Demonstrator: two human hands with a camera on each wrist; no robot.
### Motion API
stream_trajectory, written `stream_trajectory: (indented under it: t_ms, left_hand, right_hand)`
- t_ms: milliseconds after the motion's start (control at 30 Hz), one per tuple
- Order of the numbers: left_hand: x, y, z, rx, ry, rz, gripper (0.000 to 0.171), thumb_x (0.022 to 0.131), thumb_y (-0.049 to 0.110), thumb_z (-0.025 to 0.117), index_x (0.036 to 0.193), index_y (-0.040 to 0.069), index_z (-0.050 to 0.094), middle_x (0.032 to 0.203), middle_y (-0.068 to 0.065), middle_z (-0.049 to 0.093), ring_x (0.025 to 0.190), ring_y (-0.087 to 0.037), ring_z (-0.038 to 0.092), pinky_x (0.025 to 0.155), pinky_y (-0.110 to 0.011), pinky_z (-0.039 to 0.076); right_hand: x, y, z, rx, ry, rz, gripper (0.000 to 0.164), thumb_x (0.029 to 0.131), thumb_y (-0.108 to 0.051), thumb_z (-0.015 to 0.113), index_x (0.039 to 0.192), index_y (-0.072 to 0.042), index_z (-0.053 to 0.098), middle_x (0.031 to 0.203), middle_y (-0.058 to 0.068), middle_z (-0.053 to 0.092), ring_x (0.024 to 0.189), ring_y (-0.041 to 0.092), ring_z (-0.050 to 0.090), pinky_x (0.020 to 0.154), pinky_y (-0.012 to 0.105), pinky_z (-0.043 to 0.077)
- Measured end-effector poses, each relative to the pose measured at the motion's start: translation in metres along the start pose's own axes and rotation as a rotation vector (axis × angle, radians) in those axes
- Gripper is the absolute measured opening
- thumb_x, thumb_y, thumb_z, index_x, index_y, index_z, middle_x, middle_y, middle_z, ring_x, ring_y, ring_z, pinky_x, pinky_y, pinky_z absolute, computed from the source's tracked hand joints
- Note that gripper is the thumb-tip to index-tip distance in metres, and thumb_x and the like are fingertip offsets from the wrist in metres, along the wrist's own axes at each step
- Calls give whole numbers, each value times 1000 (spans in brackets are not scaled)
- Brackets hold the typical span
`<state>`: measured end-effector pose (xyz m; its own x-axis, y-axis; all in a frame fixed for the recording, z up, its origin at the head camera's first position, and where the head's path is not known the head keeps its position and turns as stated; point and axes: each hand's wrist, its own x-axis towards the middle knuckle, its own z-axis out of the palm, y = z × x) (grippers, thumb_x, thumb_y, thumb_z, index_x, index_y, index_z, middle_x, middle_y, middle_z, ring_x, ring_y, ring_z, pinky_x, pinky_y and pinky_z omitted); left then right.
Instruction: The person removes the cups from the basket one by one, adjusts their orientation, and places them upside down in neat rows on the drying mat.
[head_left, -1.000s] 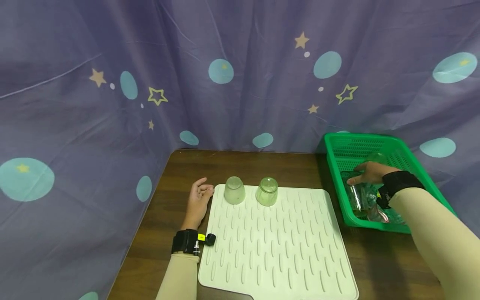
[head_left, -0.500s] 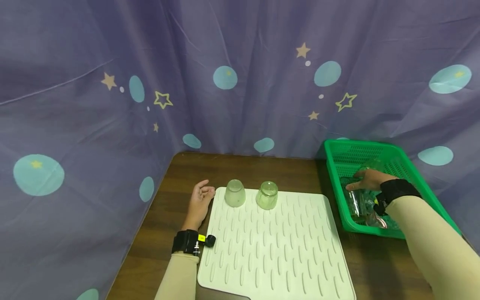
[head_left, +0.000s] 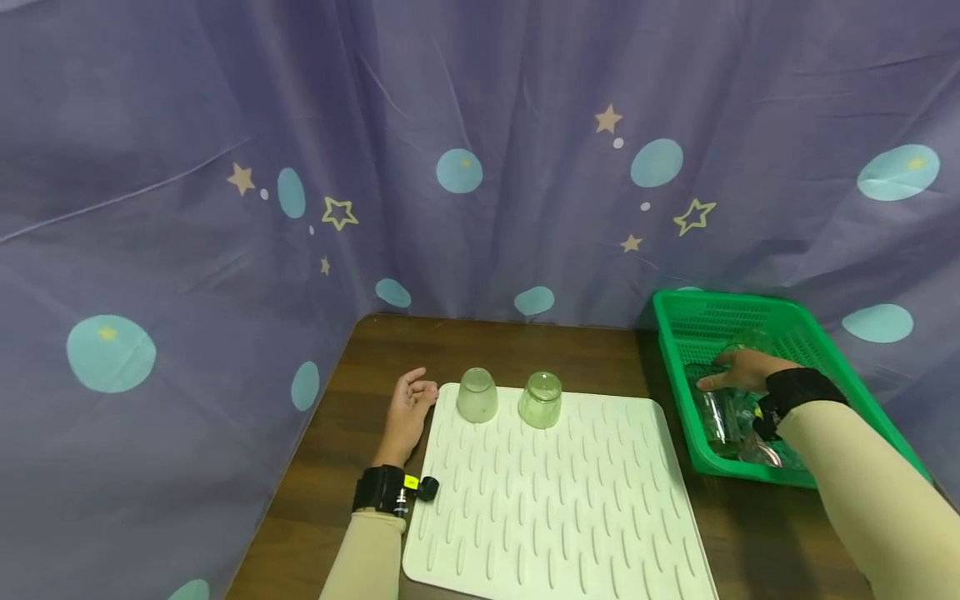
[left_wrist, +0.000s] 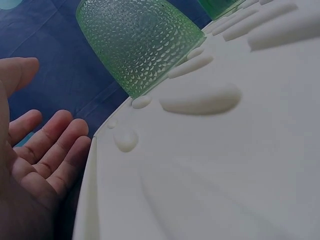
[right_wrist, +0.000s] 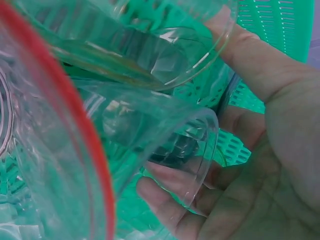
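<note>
We have two green tumblers [head_left: 477,396] inverted on the drying mat [head_left: 562,517], glasses [head_left: 718,421] remaining in the basket [head_left: 679,400], left hand [head_left: 406,421] relaxed, right hand [head_left: 744,371] grip indeterminable.

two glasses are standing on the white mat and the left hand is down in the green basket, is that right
Not quite: the head view shows the right hand down in the green basket. The left hand is beside the white mat. Two glasses are indeed standing on it.
</note>
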<state>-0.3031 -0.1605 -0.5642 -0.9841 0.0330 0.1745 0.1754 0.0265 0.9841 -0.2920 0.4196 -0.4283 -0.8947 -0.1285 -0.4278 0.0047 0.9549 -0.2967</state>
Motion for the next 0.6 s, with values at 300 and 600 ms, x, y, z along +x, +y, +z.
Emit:
stream_trajectory:
  t_ms: [300,600]
  left_hand:
    - [-12,23,6,-2,-17,-6,52,105,8,60,149,-9,38,122,-30,59,104,-21,62,91,-23,52]
    - [-15,28,9,-3,23,16,48,104,2,58,147,-9,40,121,-33,58,100,-15,62,89,-19,51]
  right_hand:
    - [-6,5,8,22,13,1,99,95,-58,68,142,24,38,142,54,31,124,71,38,89,68,50]
    - [-6,6,12,24,49,-1,100,96,-59,66,145,22,35,143,54,29,127,72,34,92,72,45]
